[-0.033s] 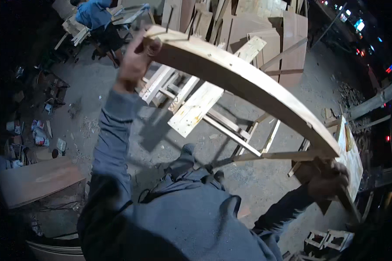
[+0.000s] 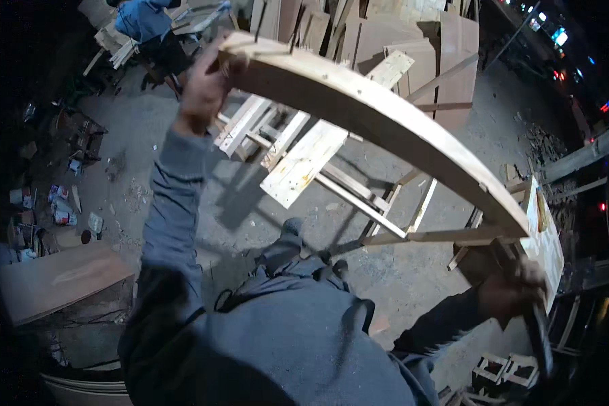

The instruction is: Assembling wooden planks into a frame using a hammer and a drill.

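A long pale wooden piece (image 2: 386, 108) with a curved edge spans the view from upper left to right. My left hand (image 2: 206, 84) is closed around its upper left end, where two dark nails stick up from the edge. At its lower right end is my right hand (image 2: 514, 287), closed on a long dark tool (image 2: 540, 338) whose kind I cannot make out. The tool's shaft points down from the fist, and its other end shows beside the wood. Whether the right fingers also touch the wood is hidden.
Below the curved piece stands a wooden frame (image 2: 362, 203) with a short board (image 2: 304, 162) on top. Sheets and planks (image 2: 399, 68) lean at the back. A person in blue (image 2: 145, 24) works at far left. A brown panel (image 2: 68, 277) lies at left; small wooden frames (image 2: 504, 369) sit lower right.
The left end of the curved piece has shifted slightly up and left with my left hand. In my right hand, the dark tool's lower end has swung a little left and down.
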`<state>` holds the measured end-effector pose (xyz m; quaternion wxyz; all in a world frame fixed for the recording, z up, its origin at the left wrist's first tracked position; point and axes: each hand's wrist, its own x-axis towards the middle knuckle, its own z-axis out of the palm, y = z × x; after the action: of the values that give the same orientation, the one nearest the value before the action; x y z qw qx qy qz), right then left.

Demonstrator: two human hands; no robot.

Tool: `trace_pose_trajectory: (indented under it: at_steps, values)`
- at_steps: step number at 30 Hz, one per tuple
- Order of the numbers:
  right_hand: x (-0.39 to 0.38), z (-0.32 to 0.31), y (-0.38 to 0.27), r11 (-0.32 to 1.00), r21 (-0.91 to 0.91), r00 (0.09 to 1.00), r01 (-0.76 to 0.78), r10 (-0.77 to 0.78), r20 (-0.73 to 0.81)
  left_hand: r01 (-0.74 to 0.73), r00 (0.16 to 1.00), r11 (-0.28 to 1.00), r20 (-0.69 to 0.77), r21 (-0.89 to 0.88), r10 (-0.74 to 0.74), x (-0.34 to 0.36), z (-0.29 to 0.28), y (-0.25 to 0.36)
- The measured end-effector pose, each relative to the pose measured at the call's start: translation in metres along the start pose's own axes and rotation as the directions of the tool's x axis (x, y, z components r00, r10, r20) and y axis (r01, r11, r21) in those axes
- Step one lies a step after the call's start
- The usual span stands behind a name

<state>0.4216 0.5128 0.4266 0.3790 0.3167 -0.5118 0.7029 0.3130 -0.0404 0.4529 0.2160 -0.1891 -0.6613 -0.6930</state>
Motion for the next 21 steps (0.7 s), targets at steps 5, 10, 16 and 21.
trace_pose_trajectory:
  at_steps: [5, 10, 16, 21]
  values:
    - [0.001, 0.093, -0.075, 0.819, 0.379, 0.898, 0.43, -0.433, -0.082, -0.059, 0.996, 0.996, -0.07, -0.065, 0.055, 0.021, -0.022, -0.036]
    - [0.015, 0.19, -0.071, 0.676, 0.644, 0.904, 0.358, -0.423, -0.059, -0.105, 0.985, 0.97, 0.114, -0.218, 0.132, 0.036, 0.01, -0.033]
    - [0.025, 0.203, -0.07, 0.81, 0.529, 0.929, 0.252, -0.356, 0.103, 0.085, 0.988, 0.947, -0.151, 0.309, -0.04, 0.029, 0.007, -0.02]
    - [0.03, 0.193, -0.065, 0.909, 0.366, 0.939, 0.2, -0.285, 0.195, 0.088, 0.989, 0.966, -0.134, 0.245, -0.057, 0.016, -0.024, -0.045]
